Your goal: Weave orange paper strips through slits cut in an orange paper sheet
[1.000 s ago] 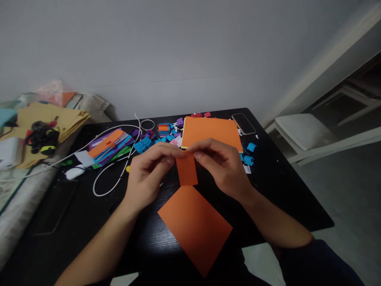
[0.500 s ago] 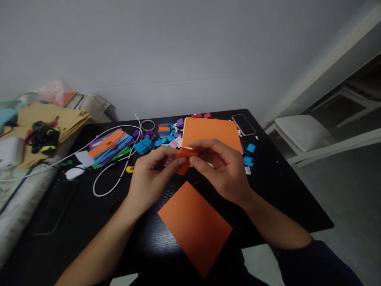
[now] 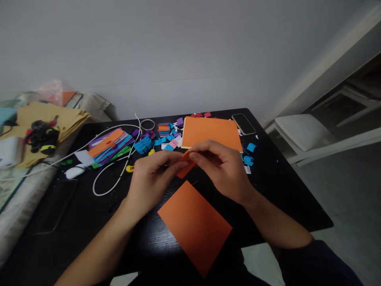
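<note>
A small folded piece of orange paper point(image 3: 185, 170) is pinched between both hands above the black table. My left hand point(image 3: 153, 178) grips its left side with thumb and fingers. On the right side, my right hand point(image 3: 222, 169) pinches its upper edge between thumb and index finger. Below the hands, a larger orange sheet point(image 3: 195, 228) lies flat with one corner toward me. Behind them rests a stack of orange sheets point(image 3: 212, 133) with a yellow edge showing at its left. The fingers partly hide the folded piece.
Folded coloured papers point(image 3: 110, 147), blue paper pieces point(image 3: 143, 145) and a white cable point(image 3: 94, 184) are on the black table point(image 3: 285, 198). A phone point(image 3: 243, 124) lies back right, with brown envelopes point(image 3: 70, 119) far left and a white stool point(image 3: 302, 129) right.
The folded orange piece has been pressed flatter, and its raised upper flap no longer shows. My right fingers have closed in on its edge. The larger sheet has stayed in place.
</note>
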Demonstrator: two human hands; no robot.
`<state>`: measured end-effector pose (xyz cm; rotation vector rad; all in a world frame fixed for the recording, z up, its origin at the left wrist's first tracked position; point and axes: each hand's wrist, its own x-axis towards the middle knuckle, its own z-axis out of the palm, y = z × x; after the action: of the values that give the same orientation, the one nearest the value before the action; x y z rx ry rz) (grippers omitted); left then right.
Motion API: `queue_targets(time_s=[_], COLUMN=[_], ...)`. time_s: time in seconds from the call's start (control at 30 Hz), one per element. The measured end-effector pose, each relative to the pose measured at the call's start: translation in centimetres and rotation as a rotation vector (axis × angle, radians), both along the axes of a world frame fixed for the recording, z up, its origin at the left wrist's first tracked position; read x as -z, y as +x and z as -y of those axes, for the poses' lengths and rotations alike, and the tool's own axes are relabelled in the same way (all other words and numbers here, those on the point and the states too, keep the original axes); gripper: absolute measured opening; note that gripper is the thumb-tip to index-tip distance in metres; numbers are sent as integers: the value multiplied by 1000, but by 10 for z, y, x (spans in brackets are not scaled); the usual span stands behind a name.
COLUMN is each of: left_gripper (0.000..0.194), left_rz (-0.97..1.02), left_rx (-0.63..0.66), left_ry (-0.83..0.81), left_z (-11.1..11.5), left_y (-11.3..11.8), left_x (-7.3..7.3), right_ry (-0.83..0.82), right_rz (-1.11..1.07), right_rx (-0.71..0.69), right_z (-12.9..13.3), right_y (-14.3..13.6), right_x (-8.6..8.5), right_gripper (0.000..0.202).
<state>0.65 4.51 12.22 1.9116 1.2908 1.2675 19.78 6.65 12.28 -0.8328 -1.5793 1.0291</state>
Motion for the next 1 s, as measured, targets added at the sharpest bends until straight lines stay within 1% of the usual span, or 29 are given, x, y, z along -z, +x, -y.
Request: queue_targets(time_s=[0.1, 0.2, 0.3, 0.5, 0.6, 0.77, 1.0], left_gripper=[6, 10, 8, 8, 6, 4, 6], left_rz=[-37, -79, -101, -112, -115, -30, -17], left_rx=[17, 45, 56, 74, 53, 34, -32], left_ry=[25, 38, 57, 75, 68, 43, 138], left_z=[2, 3, 3, 3, 4, 6, 9], left_y=[-1, -2, -3, -3, -2, 5, 8], left_x=[-1, -2, -2, -6, -7, -6, -7], right_ry=[27, 88, 118, 121, 107, 112, 105], right_rz=[14, 31, 32, 32, 13, -23, -72], right_rx=[-39, -66, -62, -35, -13, 32, 17], right_z=[1, 0, -2, -3, -1, 2, 4], right_y=[0, 1, 2, 3, 1, -4, -6], right_x=[0, 1, 1, 1, 2, 6, 3], right_gripper=[8, 9, 6, 5, 4, 2, 4])
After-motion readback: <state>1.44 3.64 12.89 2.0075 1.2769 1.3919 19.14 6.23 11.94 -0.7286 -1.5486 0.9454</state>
